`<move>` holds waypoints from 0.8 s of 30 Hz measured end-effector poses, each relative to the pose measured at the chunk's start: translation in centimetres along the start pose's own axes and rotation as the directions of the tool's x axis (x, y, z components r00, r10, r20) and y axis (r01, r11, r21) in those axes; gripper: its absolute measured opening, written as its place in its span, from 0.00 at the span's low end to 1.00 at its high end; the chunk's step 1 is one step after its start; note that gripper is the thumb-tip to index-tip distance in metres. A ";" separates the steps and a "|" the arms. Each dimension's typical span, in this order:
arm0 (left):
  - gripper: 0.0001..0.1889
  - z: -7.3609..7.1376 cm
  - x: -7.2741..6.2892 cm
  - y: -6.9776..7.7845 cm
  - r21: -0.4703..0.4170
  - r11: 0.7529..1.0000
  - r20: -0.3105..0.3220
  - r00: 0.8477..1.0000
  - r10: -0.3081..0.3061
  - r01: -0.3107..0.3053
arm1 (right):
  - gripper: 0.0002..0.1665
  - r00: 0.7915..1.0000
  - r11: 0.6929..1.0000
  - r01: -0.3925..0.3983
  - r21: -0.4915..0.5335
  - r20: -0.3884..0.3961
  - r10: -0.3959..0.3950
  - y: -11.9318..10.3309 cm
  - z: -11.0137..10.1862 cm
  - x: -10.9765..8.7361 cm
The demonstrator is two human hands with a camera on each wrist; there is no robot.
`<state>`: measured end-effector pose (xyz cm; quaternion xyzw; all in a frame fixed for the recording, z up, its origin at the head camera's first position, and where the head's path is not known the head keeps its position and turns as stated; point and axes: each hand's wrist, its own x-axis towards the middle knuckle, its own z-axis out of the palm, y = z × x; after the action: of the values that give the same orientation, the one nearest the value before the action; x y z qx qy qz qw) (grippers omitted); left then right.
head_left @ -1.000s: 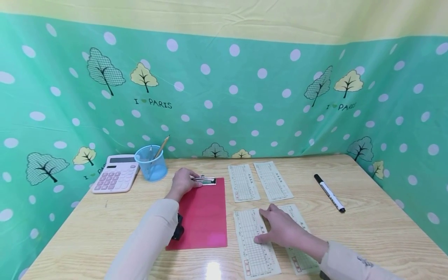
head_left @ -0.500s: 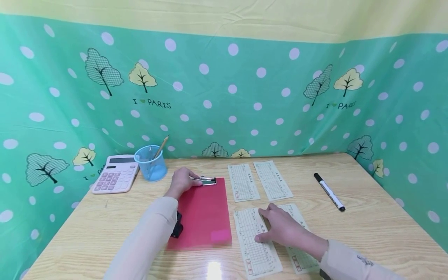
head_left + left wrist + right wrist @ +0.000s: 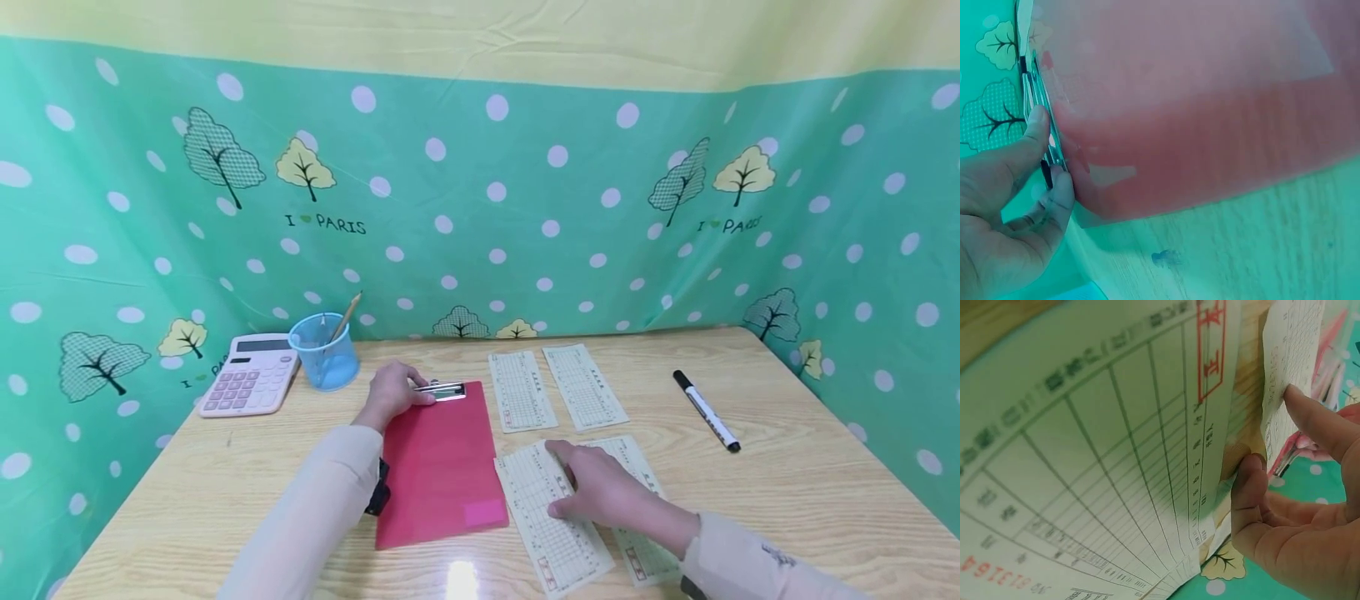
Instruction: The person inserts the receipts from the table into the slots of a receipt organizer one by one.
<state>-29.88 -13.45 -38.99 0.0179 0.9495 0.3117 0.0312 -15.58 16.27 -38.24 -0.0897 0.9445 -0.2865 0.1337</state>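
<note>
A red clipboard (image 3: 442, 475) lies on the table with its metal clip (image 3: 451, 388) at the far end. My left hand (image 3: 390, 395) pinches that clip; in the left wrist view, thumb and fingertips meet on the clip (image 3: 1041, 106). A printed paper form (image 3: 543, 517) lies slightly turned against the clipboard's right edge. My right hand (image 3: 607, 490) pinches this form near its right edge, and the right wrist view shows fingertips at the lifted edge of the sheet (image 3: 1275, 369). A second form (image 3: 637, 558) lies partly under the right hand and wrist.
Two more forms, one (image 3: 522, 392) and another (image 3: 586, 387), lie farther back. A black-and-white marker (image 3: 707, 411) is on the right. At the back left are a pink calculator (image 3: 250, 375) and a blue mesh cup (image 3: 327, 354) with pencils. A patterned curtain (image 3: 495, 208) hangs behind the table.
The clipboard's near end has swung to the right while the left hand stays at the clip. The near-left form has turned and shifted slightly left with the right hand.
</note>
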 end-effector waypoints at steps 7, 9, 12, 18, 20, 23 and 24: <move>0.11 0.4 0.2 -0.5 0.008 1.000 -0.015 1.000 0.026 -0.026 | 0.49 0.997 0.997 -0.074 0.008 -0.014 0.074 0.4 -0.2 -0.1; 0.12 0.4 0.1 -0.4 0.010 1.000 -0.015 1.000 0.026 -0.026 | 0.41 0.997 0.997 -0.083 0.012 -0.009 0.083 0.6 -0.2 -0.1; 0.13 0.1 -0.6 0.3 0.012 1.000 -0.002 1.000 0.011 -0.011 | 0.34 0.997 0.997 -0.073 0.026 -0.006 0.073 0.8 -0.4 -0.2; 0.17 -0.1 -0.8 0.5 0.029 0.999 -0.005 0.999 0.035 -0.035 | 0.15 0.999 0.994 0.042 0.100 0.014 -0.043 1.6 -1.0 -0.4; 0.16 -0.1 -0.7 0.4 0.029 0.999 -0.005 1.000 0.030 -0.030 | 0.14 0.995 0.988 0.093 0.121 0.017 -0.096 1.8 -1.5 -0.4; 0.16 0.0 -0.5 0.2 0.024 1.000 0.000 1.000 0.015 -0.015 | 0.07 0.988 0.977 0.153 0.145 0.013 -0.157 1.7 -2.6 -0.3; 0.16 0.0 -0.5 0.2 0.022 1.000 0.002 1.000 0.010 -0.010 | 0.06 0.985 0.973 0.171 0.152 0.010 -0.174 1.7 -3.0 -0.2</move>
<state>-29.43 -13.35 -38.85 0.0232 0.9527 0.3015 0.0304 -16.49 19.21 -36.78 -0.1644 0.9071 -0.3665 0.1255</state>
